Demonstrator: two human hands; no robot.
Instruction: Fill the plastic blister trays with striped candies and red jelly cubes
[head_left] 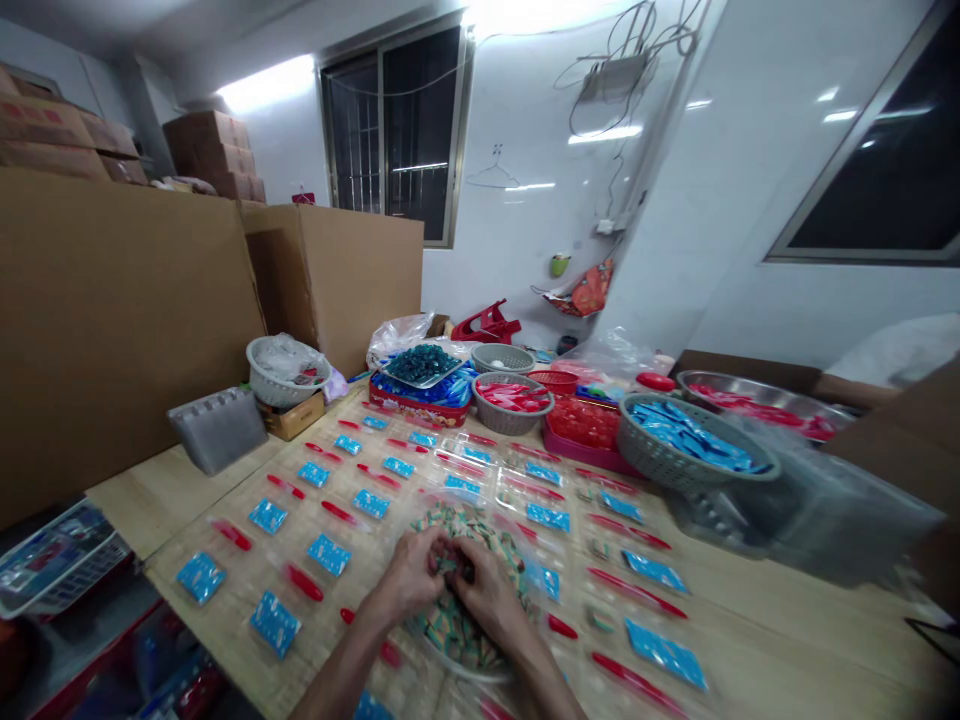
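Two bare forearms come in from the near edge and end in the left hand (pixel 409 578) and the right hand (pixel 489 597), which meet over a round clear bowl (pixel 450 672) on the near part of the table. Fingers (pixel 450 568) of both hands curl inward, clenched together and pressing into a heap of small green-and-orange pieces (pixel 459 635) that fills the bowl; whether they grasp any single piece is hidden from view. Around the bowl, the wooden table (pixel 795 625) is covered with clear plastic trays (pixel 480 470), their cells holding red sticks (pixel 304 582) and blue packets (pixel 328 554), with more of both lying just beside each hand. Farther right, a gray basket (pixel 645 450) is piled with blue packets, and a steel basin (pixel 757 392) holding red items sits behind it. Toward the far end are a pink tray (pixel 570 445) of red pieces, a smaller gray basket (pixel 512 415) of red items, and a red-and-blue box (pixel 416 408) with a dish of teal pieces (pixel 412 365) on top. On the left stand a white basket (pixel 279 385) holding plastic bags, a gray plastic block (pixel 217 430), and tall cardboard sheets (pixel 112 330), with stacked cartons (pixel 214 155) beyond them. A stack of clear trays (pixel 817 500) sits at the right edge, and a barred window (pixel 397 130) is set in the far wall.
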